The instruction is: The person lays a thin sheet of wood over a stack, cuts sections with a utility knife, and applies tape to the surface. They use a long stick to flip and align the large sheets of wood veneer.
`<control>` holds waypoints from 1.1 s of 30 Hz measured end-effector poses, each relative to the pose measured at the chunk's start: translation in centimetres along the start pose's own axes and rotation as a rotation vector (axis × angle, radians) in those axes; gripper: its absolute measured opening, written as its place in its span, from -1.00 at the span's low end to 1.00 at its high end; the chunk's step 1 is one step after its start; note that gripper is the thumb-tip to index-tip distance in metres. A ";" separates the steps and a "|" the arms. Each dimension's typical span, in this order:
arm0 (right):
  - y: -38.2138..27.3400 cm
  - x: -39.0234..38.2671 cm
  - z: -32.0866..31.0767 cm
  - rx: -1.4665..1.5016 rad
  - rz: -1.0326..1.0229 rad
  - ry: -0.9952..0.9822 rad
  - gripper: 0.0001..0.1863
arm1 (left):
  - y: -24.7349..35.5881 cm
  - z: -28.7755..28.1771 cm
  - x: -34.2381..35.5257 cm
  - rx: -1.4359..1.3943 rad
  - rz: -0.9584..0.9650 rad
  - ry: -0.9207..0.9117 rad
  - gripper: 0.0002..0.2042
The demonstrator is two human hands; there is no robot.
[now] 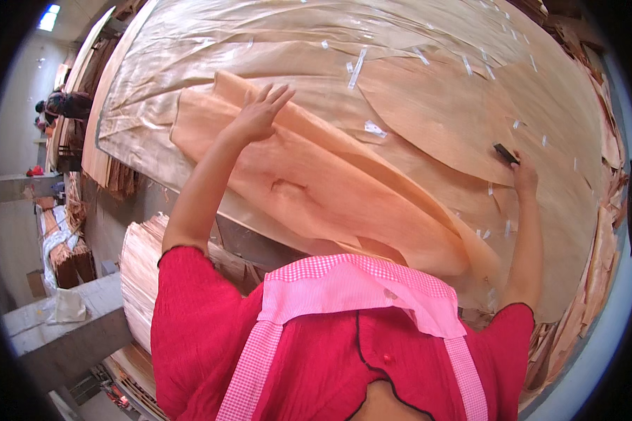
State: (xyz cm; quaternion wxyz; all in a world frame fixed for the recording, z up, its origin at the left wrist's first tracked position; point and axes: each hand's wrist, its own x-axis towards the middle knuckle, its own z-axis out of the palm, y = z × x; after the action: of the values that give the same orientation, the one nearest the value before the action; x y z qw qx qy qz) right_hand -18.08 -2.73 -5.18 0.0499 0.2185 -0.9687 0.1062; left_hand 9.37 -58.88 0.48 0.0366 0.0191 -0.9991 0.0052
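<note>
My left hand (pixel 261 116) lies with fingers spread on the upper part of a loose orange-brown wood veneer sheet (pixel 309 200), which is curled over along its length. A small torn opening shows in that sheet. My right hand (pixel 524 174) is closed round a small black hand tool (pixel 504 153), its exact kind too small to make out. The tool is close to the curved edge of another veneer piece (pixel 435 119). Beneath these spreads a large, wrinkled, paler veneer layer (pixel 189 52) with short white tape strips (pixel 357 68) on it.
Ragged veneer scraps (pixel 600 245) line the right side. A pale veneer stack (pixel 142 270) stands at lower left by a grey concrete beam (pixel 70 330). More stacked veneer (pixel 116 172) borders the left edge, with a person (pixel 67 105) farther off.
</note>
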 end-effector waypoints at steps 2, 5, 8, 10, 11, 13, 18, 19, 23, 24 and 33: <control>-0.6 0.1 0.7 -0.076 -0.122 0.025 -0.68 | 0.0 -0.4 -0.1 0.044 0.118 -0.089 -0.53; -0.2 0.2 0.8 -0.179 -0.046 -0.049 -0.66 | -1.3 -0.2 -4.0 0.046 0.289 -0.059 -0.77; 2.6 -1.3 1.6 -0.220 -0.087 0.060 -0.75 | -1.4 -1.6 -9.3 -0.330 0.385 -0.128 -0.67; 2.1 -2.3 1.0 -0.127 0.009 0.138 -0.75 | 0.3 -2.8 -10.4 -0.390 0.054 -0.439 -0.23; 1.1 -3.1 0.6 -0.081 0.057 0.182 -0.74 | 0.3 -1.4 -11.0 -0.162 -0.007 -0.514 -0.11; -1.2 -5.4 -0.8 -0.016 0.304 0.171 -0.77 | 1.7 -0.9 -10.8 0.018 0.119 -0.460 -0.12; -4.3 -16.1 -2.3 0.487 0.198 0.112 -0.85 | 4.8 -2.3 -12.3 0.179 0.146 0.183 -0.98; -5.1 -18.3 -3.9 0.669 0.291 -0.018 -0.86 | 5.8 -4.5 -12.3 0.239 0.191 0.326 -1.00; -3.0 -25.8 -9.7 1.213 0.493 -0.213 -0.86 | 13.7 -15.3 -9.2 0.272 0.302 0.783 -0.94; -1.6 -27.0 -11.3 1.300 0.487 -0.217 -0.85 | 17.0 -17.2 -7.7 0.307 0.303 0.868 -0.92; 10.5 -40.7 -28.7 1.620 0.226 0.265 -0.31 | 62.7 -23.0 3.9 -0.130 0.948 1.274 -0.86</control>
State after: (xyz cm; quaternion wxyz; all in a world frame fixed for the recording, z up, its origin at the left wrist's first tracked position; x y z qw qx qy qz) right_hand 15.44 29.85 15.00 -0.0202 0.0736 -0.5944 0.8005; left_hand 4.70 3.87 23.14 0.5958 -0.4169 -0.6859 -0.0284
